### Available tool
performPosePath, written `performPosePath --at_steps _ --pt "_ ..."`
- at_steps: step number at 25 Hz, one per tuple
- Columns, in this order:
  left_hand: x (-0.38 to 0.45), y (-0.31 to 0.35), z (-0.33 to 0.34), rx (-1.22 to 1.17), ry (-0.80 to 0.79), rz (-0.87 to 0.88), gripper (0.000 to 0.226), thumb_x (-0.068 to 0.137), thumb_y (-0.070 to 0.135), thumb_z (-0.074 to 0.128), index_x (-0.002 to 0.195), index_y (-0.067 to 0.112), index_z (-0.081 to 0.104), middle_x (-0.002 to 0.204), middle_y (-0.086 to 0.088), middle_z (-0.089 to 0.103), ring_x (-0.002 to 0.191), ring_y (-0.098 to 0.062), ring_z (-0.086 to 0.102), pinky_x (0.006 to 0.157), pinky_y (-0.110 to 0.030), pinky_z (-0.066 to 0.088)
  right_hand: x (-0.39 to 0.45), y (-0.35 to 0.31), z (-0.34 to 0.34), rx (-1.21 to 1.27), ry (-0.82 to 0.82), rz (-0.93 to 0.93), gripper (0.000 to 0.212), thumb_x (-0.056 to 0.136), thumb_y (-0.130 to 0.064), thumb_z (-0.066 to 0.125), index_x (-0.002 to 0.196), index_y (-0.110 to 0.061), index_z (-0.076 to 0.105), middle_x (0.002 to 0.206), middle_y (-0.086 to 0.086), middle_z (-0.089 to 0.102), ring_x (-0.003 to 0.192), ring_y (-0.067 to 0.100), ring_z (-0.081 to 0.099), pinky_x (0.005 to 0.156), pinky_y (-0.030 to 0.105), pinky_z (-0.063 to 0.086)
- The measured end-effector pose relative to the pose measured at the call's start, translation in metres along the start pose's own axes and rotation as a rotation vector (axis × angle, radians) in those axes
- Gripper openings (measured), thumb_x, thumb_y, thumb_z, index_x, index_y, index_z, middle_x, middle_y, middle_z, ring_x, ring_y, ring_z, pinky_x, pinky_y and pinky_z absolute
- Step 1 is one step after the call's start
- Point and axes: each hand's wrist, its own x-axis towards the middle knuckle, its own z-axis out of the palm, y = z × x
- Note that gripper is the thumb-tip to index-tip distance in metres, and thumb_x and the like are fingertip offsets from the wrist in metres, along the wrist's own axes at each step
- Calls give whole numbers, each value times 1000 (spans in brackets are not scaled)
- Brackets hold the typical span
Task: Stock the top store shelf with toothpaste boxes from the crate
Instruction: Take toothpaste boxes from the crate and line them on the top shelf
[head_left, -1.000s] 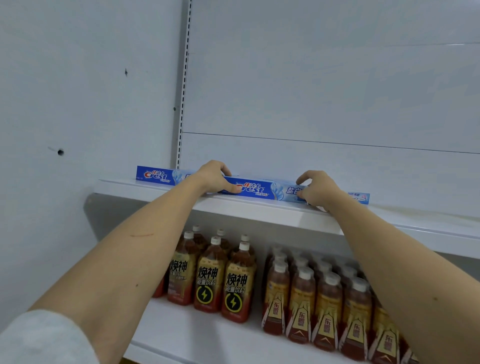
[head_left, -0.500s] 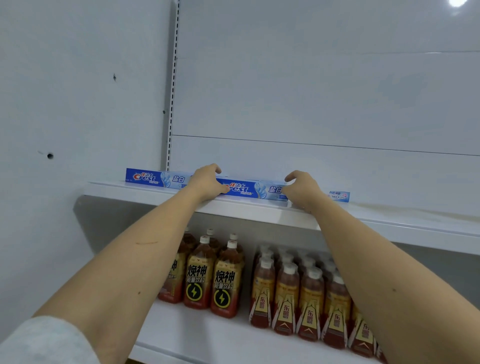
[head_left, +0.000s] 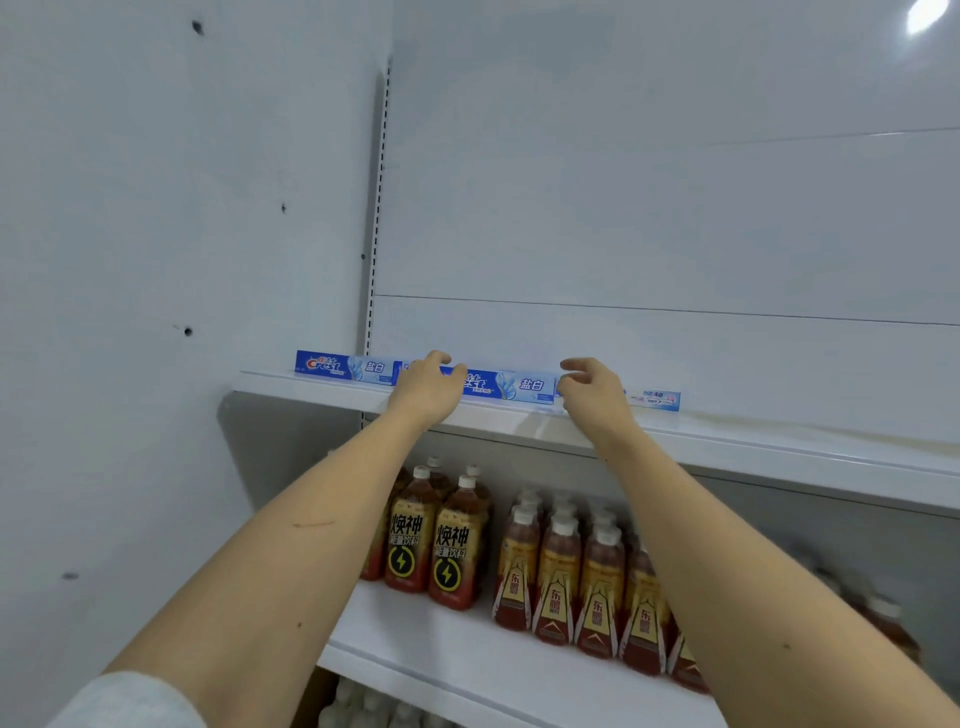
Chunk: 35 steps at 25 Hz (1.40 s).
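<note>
Two toothpaste boxes (head_left: 511, 385) lie end to end along the top shelf (head_left: 727, 441), from its left end; most stays bare. Left hand (head_left: 423, 387) and right hand (head_left: 589, 395) hover, fingers loosely apart, gripping nothing

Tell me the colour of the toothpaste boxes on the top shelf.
Blue fading to pale blue, with a white and red logo; the head view shows the toothpaste boxes best.

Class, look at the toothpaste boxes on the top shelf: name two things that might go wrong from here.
1. The toothpaste boxes stand on edge near the top shelf's front lip; a brush from the left hand or right hand might tip them off.
2. Falling boxes might knock the drink bottles below.
</note>
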Motion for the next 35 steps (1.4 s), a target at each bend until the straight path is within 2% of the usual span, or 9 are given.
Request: performPosePath --at_steps 3,8,11,14,18,23,26,31,35 --pt "-34 4 -3 -104 14 -40 50 101 49 35 142 21 41 146 -6 45 132 -25 42 107 -40 37 -23 2 0 130 -48 -20 36 96 -15 47 131 -16 55 128 3 57 117 18 55 101 38 47" --pt "-85 -6 0 -345 -38 -197 56 103 50 26 150 20 33 155 -1 34 142 -22 32 112 -39 26 -64 16 11 213 -147 70 38 100 -30 43 135 -21 55 138 -3 55 128 16 49 112 45 38" --pt "-110 -24 9 -469 -64 -277 59 102 52 25 151 20 32 156 -1 34 142 -22 32 115 -40 23 -97 31 29 264 -143 162 41 102 -33 39 136 -18 55 138 0 56 128 17 50 114 43 35" --pt "-160 -54 39 -548 -90 -336 57 102 51 28 148 19 39 153 0 39 140 -22 36 112 -36 26 -134 55 58 290 -111 268 41 104 -34 36 131 -14 59 134 4 58 128 21 50 112 43 36" --pt "-248 -122 83 -564 -271 -496 61 101 56 24 150 23 36 153 -1 38 141 -22 35 113 -38 26 -223 108 106 238 -165 462 46 104 -41 30 135 -18 56 136 1 55 126 19 48 107 40 36" --pt "-349 -229 111 -558 -411 -743 66 98 64 19 153 29 28 157 -2 32 143 -25 31 116 -44 24 -367 188 148 157 -230 774 51 105 -44 29 144 -17 47 148 2 47 134 21 44 112 42 34" --pt "-405 -269 132 -472 -513 -810 64 100 60 18 153 27 29 157 -1 32 144 -25 29 115 -44 21 -426 222 148 131 -231 904 51 105 -43 28 145 -16 45 149 2 45 136 22 42 107 41 33" --pt "-467 -299 173 -435 -683 -880 63 100 59 20 153 25 29 158 -2 31 144 -25 29 115 -43 22 -476 277 119 119 -192 1014 55 104 -48 25 145 -18 45 151 4 43 139 24 38 117 48 26" --pt "-505 -312 207 -412 -789 -941 79 88 75 21 151 28 33 156 -2 35 142 -25 33 116 -49 23 -517 322 98 82 -178 1160 58 101 -55 25 145 -22 47 149 3 46 137 26 41 116 49 28"
